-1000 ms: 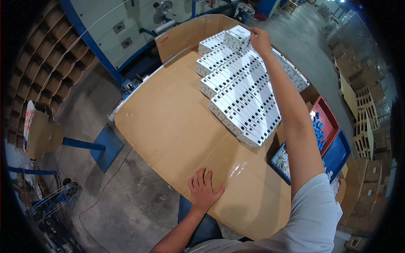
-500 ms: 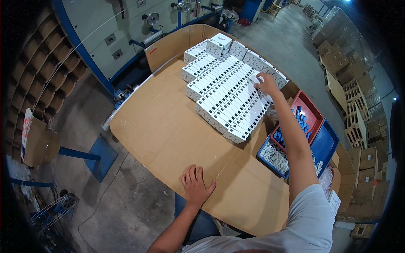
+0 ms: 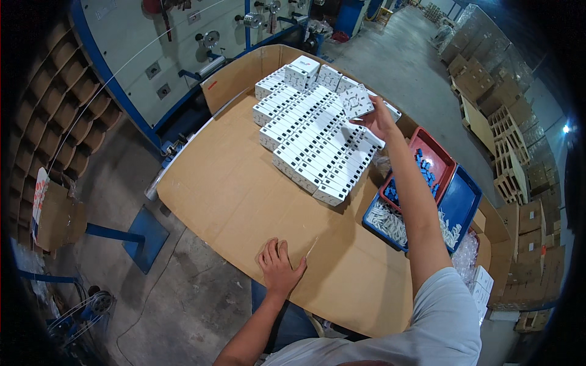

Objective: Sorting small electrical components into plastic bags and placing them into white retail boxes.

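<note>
Above the far right part of the rows, my right hand (image 3: 382,121) is closed on the edge of a flat white box (image 3: 356,102). Its square face, printed with a dark pattern, is tilted toward me. Below it, many slim white boxes (image 3: 311,137) stand packed side by side in rows, small black squares on their upper edges. My left hand (image 3: 280,268) lies open on the cardboard-covered table (image 3: 226,183) near its front edge, fingers apart and holding nothing.
A white box (image 3: 302,73) sits raised at the back of the rows. At right, a red tray (image 3: 448,161) holds small blue parts and overlaps blue trays (image 3: 473,189) with white pieces. A cardboard rim (image 3: 268,58) curves round the table's back. Machinery (image 3: 159,61) stands behind.
My right hand has lifted the flat white box out of the rows and turned its patterned face into view. My left hand has stayed on the table. The whole view has shifted slightly.
</note>
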The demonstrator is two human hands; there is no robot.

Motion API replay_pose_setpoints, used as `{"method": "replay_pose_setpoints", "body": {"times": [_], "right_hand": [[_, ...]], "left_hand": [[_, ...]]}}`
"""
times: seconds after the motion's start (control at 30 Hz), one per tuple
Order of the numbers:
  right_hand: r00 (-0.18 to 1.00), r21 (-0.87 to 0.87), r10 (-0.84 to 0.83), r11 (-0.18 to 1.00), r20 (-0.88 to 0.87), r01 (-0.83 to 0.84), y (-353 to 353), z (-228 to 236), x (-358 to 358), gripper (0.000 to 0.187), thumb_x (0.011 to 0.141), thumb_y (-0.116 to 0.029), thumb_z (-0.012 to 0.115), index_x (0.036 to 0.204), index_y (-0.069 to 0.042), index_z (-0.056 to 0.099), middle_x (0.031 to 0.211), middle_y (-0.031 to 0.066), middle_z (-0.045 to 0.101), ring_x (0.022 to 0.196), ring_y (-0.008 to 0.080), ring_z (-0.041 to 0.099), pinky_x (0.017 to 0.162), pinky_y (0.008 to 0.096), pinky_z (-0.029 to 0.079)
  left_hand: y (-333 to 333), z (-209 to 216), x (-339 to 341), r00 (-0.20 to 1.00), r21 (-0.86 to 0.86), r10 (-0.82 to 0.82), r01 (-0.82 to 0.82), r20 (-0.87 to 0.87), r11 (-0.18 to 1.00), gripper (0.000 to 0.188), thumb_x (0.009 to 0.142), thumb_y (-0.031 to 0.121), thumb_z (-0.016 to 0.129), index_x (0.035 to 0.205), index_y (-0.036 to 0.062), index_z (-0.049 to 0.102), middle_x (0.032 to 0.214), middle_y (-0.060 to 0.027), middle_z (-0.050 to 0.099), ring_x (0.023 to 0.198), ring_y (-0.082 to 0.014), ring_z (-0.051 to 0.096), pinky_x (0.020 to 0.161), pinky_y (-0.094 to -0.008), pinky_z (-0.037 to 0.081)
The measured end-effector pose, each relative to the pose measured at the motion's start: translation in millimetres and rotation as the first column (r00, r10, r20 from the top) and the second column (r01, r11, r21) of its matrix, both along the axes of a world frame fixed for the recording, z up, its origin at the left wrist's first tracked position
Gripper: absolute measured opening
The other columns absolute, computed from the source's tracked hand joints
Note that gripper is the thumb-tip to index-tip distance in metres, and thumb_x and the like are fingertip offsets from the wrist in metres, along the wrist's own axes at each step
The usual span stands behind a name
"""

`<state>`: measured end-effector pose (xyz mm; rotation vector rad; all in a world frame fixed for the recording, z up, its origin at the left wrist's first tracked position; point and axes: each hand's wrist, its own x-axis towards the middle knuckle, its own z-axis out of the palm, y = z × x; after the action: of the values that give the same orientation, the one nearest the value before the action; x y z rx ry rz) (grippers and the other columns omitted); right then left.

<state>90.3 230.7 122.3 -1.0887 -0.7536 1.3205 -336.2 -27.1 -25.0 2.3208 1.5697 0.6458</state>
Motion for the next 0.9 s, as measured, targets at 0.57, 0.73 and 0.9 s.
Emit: {"method": "replay_pose_setpoints", "body": {"times": [0.57,0.73,0.9], "right_hand": [[0.052,0.411,-0.444,0.862,0.894,0.295,92,-33,-12,0.043,0.081,-0.019,0.078,0.117,0.0,0.064,0.105,0.0209,0.065,0.094,0.0374,0.065,0.081,0.0442,0.052],[-0.103,0.508,-0.497,0.847,0.862,0.159,146,-40,-16,0.035,0.085,-0.012,0.073,0.116,-0.002,0.059,0.113,0.0247,0.059,0.103,0.0442,0.062,0.087,0.0506,0.051],[-0.172,0.444,-0.419,0.884,0.892,0.148,166,-52,-20,0.036,0.085,-0.011,0.073,0.115,-0.003,0.054,0.113,0.0228,0.06,0.102,0.0436,0.063,0.084,0.0502,0.053]], "left_hand": [[-1,-7,1,1.0,-0.037,0.016,-0.017,-0.023,0.999,0.067,0.08,0.05,0.07,0.127,0.0052,0.056,0.136,-0.0182,0.049,0.133,-0.0334,0.042,0.107,-0.0504,0.031],[1,-10,2,1.0,-0.09,0.016,-0.017,-0.008,0.996,0.069,0.079,0.049,0.072,0.129,0.0057,0.053,0.138,-0.0175,0.045,0.134,-0.0343,0.039,0.108,-0.0519,0.029],[2,-10,3,1.0,-0.094,0.018,-0.02,-0.019,0.995,0.068,0.079,0.049,0.072,0.129,0.006,0.054,0.137,-0.0169,0.045,0.135,-0.0343,0.039,0.108,-0.0515,0.029]]}}
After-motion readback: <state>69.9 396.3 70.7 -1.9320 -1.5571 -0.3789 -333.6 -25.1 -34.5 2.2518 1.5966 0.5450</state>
